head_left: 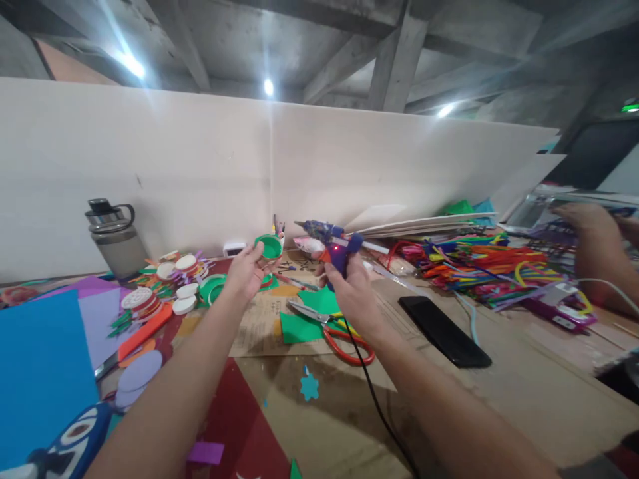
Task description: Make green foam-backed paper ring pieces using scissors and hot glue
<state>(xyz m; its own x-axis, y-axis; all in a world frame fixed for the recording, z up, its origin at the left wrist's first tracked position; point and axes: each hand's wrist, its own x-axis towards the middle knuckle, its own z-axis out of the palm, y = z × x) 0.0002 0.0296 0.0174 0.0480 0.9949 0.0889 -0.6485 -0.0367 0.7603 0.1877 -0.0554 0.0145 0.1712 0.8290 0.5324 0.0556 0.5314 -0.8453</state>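
My left hand [244,273] is closed on a small round green cup [270,247], whose rim tilts toward me. In my right hand [355,283] is a blue glue gun [335,243], its nozzle pointing left toward the cup but apart from it. A red light glows on the gun, a white glue stick [375,247] sticks out of its back, and a black cord runs down from it. Below the hands, open scissors [344,339] with red handles lie on green sheet pieces [299,328]. Another green ring-shaped piece [213,291] sits beside my left wrist.
At left stand a grey bottle [117,243], an orange utility knife [144,331] and coloured sheets [44,372]. To the right lie a black phone [444,330] and a pile of pipe cleaners [489,266]. Another person's arm [604,253] reaches in at far right. A white board [200,166] stands behind.
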